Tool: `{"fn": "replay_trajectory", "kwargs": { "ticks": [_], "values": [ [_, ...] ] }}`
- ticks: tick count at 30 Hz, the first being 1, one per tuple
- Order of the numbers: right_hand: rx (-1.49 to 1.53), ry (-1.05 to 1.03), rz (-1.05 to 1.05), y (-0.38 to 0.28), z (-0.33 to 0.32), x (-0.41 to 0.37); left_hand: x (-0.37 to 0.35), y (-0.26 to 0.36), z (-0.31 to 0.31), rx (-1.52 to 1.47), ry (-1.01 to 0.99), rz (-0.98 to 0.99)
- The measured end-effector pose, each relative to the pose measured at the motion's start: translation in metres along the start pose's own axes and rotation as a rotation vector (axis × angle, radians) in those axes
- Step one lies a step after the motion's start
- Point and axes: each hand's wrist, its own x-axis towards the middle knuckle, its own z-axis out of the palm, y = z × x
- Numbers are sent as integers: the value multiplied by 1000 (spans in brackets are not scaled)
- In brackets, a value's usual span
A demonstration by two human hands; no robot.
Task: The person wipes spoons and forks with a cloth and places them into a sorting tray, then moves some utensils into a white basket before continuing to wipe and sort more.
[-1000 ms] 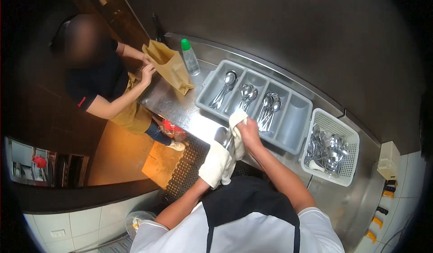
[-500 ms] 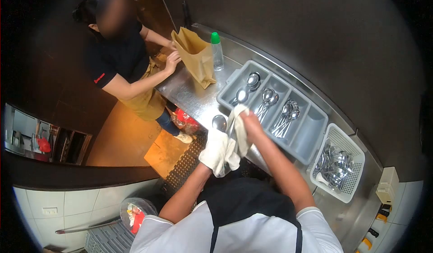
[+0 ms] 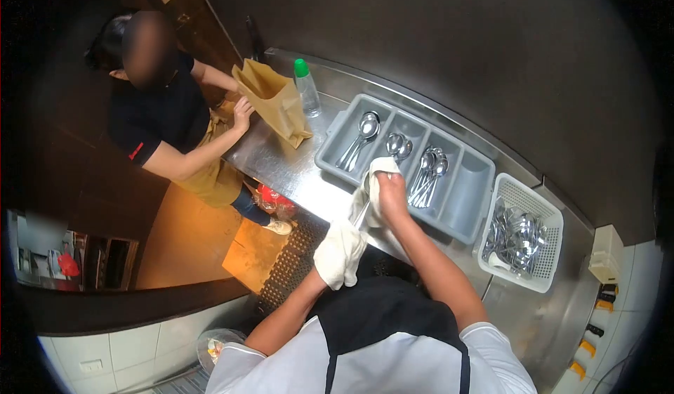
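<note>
From my seat at the head camera, I have both hands in front of the apron, joined by a white cloth (image 3: 347,271) with a metal utensil (image 3: 362,215) running between them. My left hand (image 3: 337,250) is wrapped in the lower part of the cloth, so I cannot tell how its fingers are set. My right hand (image 3: 391,192) is higher, near the front rim of the grey tray (image 3: 472,196), its fingers curled closed around the upper part of the cloth. The utensil's thin shaft shows between the hands; its upper end is hidden, so I can't name its kind. The tray lies on the steel counter (image 3: 276,167); I see large spoons (image 3: 366,128) in its leftmost compartment, smaller spoons (image 3: 397,145) in the next, and a bunch of cutlery (image 3: 428,173) in the third. Just beside its right end is a white basket (image 3: 547,262) holding a jumble of metal cutlery. Beyond the tray's left end, a green-capped bottle (image 3: 307,95) is upright beside a paper bag (image 3: 281,112), and a co-worker's hand (image 3: 242,114) is at the bag's side.
</note>
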Motion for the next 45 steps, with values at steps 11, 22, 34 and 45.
{"fn": "replay_trajectory", "kwargs": {
  "ticks": [11, 22, 34, 45],
  "values": [
    [155, -307, 487, -7, 29, -7, 27, -1, -11, 144, -369, -292],
    [-846, -394, -65, -34, -74, -65, 7, -63, -106, -1769, 419, -772],
    [-1412, 655, 238, -68, -404, -86, 6, 10, -129, -323, 751, -518],
    [-1636, 375, -177, -77, -493, -47, 5, 77, -90, -424, 698, -587]
  ]
}}
